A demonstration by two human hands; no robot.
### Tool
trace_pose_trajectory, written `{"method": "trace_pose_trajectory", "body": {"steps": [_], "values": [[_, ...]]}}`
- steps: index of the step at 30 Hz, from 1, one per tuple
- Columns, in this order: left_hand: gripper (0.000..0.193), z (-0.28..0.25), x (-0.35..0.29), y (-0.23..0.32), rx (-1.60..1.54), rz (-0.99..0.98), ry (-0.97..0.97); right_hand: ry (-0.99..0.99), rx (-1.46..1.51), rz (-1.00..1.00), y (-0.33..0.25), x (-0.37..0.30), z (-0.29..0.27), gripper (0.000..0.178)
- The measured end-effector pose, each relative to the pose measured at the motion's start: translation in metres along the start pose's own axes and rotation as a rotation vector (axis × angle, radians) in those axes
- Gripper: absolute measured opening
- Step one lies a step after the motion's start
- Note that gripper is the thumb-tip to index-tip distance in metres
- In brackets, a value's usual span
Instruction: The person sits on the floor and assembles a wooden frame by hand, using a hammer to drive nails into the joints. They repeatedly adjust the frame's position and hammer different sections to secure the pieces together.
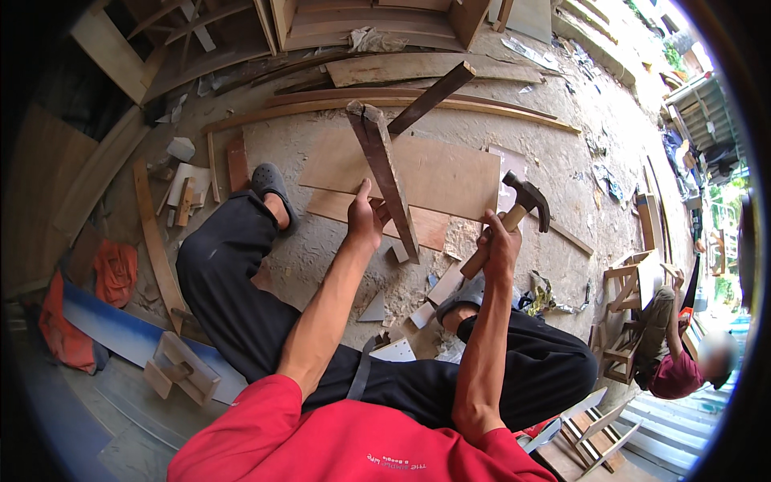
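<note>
My right hand (499, 245) is wrapped around the handle of a claw hammer (526, 201), its dark metal head up beyond my fingers. The thumb of that hand is by the near right corner of a thin plywood board (450, 175). At the board's near edge my left hand (367, 221) is closed, thumb on top and fingers partly hidden behind a dark wooden post (382, 173). This post stands across the board, leaning toward me. A second dark wooden bar (432, 98) slants away from it to the far right.
Another plywood piece (333, 207) lies under the board. Long planks (385, 98) stretch across the floor beyond. Wooden cabinet frames (369, 28) stand at the far side. Wood offcuts lie around my feet. Another person (671, 353) sits at the right beside small wooden stools (634, 281).
</note>
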State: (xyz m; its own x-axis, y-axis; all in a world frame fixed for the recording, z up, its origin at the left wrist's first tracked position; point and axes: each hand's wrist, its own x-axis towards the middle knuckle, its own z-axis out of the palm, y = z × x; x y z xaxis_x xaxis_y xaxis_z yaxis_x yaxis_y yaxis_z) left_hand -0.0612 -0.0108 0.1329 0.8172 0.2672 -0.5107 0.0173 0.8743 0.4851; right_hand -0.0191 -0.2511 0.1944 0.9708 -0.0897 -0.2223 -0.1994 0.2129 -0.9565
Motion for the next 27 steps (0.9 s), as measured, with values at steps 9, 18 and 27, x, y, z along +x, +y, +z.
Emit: {"method": "trace_pose_trajectory", "body": {"steps": [9, 18, 27], "values": [[0.043, 0.0, 0.004, 0.01, 0.012, -0.111, -0.055, 0.012, 0.009, -0.014, 0.002, 0.001, 0.0, 0.019], [0.046, 0.014, 0.007, -0.009, 0.092, -0.14, -0.193, 0.076, -0.054, 0.016, 0.006, 0.002, -0.012, 0.028], [0.03, 0.017, 0.022, -0.024, -0.13, -0.022, -0.174, 0.176, -0.29, 0.253, 0.056, -0.002, -0.057, 0.038]]}}
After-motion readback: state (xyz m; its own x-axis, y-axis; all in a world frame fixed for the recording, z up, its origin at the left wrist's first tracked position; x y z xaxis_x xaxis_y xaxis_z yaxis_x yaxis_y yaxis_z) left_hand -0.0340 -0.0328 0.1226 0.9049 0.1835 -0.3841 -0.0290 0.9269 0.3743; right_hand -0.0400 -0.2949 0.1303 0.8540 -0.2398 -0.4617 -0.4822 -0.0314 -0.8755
